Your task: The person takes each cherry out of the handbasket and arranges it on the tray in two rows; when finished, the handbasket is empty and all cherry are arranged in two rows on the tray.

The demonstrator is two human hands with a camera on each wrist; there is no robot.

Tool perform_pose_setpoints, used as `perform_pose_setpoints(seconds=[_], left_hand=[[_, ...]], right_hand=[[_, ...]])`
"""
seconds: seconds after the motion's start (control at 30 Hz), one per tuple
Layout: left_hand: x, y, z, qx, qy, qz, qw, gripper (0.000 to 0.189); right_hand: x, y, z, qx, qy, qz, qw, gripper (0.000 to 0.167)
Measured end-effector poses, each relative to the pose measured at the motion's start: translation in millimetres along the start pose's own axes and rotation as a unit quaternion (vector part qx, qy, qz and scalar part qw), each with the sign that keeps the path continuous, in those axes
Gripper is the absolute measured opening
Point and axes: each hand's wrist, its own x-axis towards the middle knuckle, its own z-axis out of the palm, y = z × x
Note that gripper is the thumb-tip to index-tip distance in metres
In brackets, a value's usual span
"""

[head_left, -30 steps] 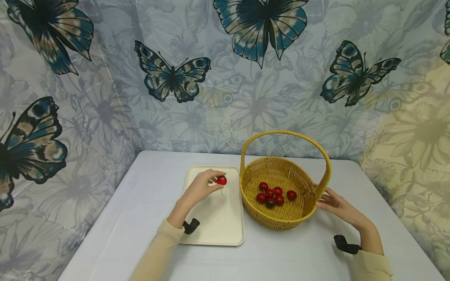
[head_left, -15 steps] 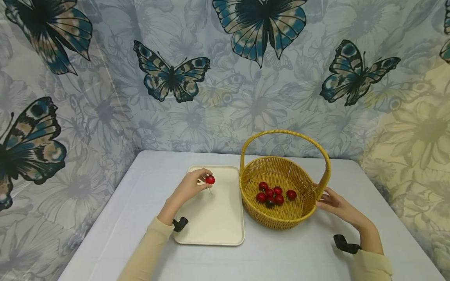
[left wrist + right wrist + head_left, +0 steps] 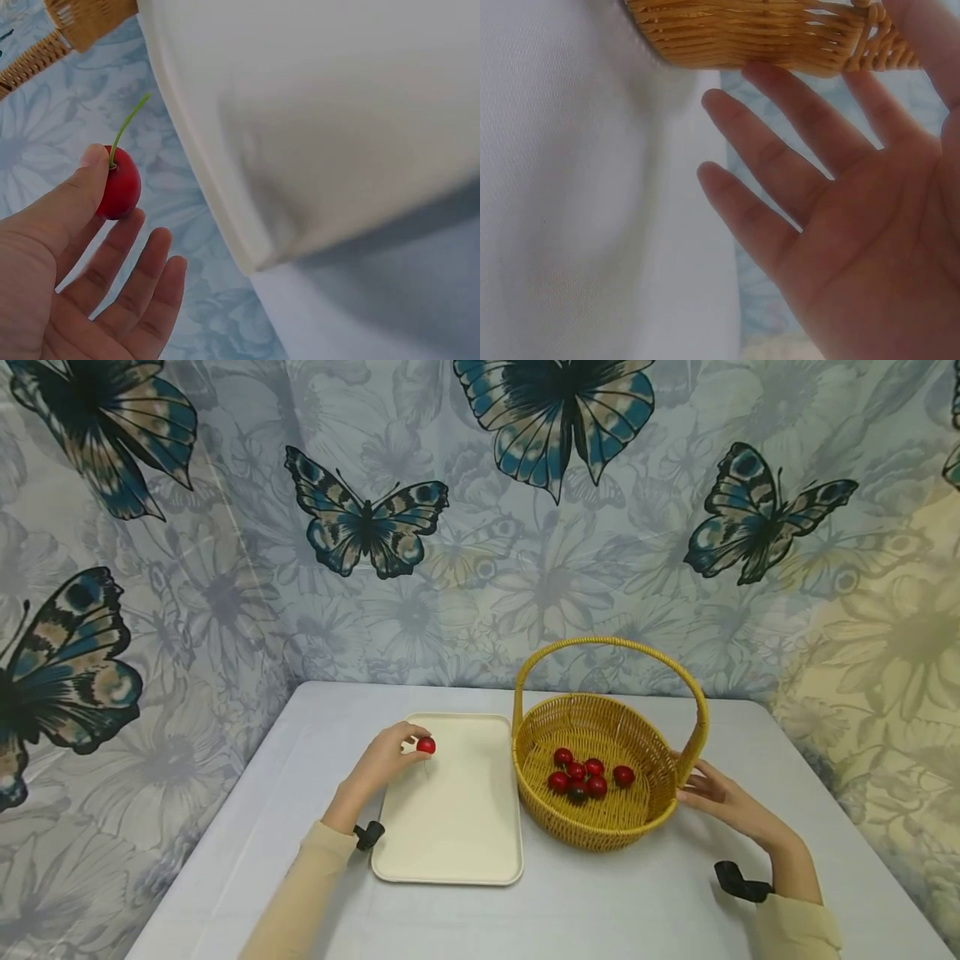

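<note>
A glossy red round cherry with a thin green stem (image 3: 124,191) is pinched between the thumb and fingers of the left hand (image 3: 385,758), over the far left part of a cream rectangular tray (image 3: 457,827). Just beside the tray, a round yellow woven basket (image 3: 581,837) holding dark red cherries (image 3: 576,771) is touched by the right hand (image 3: 716,797), its fingers extended. Both are borne by a white-covered table (image 3: 600,914).

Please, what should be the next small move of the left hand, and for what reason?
The left hand should probably lower the cherry towards the tray: it pinches the cherry in the air, and the tray shows behind and below it in the head view.
</note>
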Motion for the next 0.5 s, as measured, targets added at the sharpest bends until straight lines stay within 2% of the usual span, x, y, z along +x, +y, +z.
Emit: perform_pose_setpoints(seconds=[0.2,0.5], left_hand=[[1.5,-17.0,-0.2,0.018,-0.01,-0.014,0.9997,0.033],[4.2,-30.1,-0.5,0.002,-0.032,-0.016,0.9994,0.032]], right_hand=[[0.3,-2,0,-0.013,0.004,0.007,0.9999,0.068],[-1.0,-1,0,-0.007,0.003,0.008,0.9999,0.067]])
